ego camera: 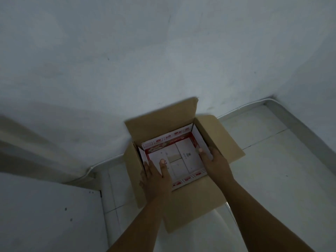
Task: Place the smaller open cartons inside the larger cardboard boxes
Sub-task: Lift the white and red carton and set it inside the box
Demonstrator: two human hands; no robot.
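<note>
I am lowering the light, flimsy carton [174, 153] into the box [218, 140], left hand [156, 177] and right hand [216, 160] fingers spread, pressing its left and right walls.

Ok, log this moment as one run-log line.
stage: seating carton | red-and-white carton inside cardboard box | left hand, right hand on carton sides | flaps open

the floor [272, 170] is laid with pale tiles with thin dark joints between them, and it meets a pale wall [127, 60] at the back and on the right. a brown cardboard box [221, 140] stands directly on the floor, close against the back wall, its flaps folded outward. a thin white cable [241, 106] runs along the foot of the wall.
</note>
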